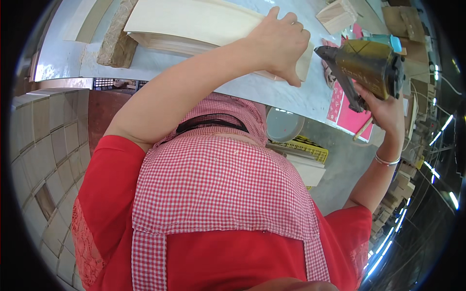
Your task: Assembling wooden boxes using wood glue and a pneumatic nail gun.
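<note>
A long pale wooden box (189, 22) lies across the worktable, its flat top panel facing up. Over its right end my left hand (283, 43) is clamped, fingers curled on the far side and thumb on the near side. Raised to the right of that end is a nail gun (366, 60), dark with a yellowish-brown body. My right hand (383, 109) is closed round its handle, and its nose points left toward the box, apart from it. The fingers on the handle are partly hidden by the tool.
A rough wooden block (116, 39) stands left of the box on the worktable (60, 58). Another small wooden box (337, 17) sits at the far right. Pink sheets (352, 114) lie at the table's right edge. Stacked wooden pieces (46, 140) rise at the left; a round basin (285, 124) stands below.
</note>
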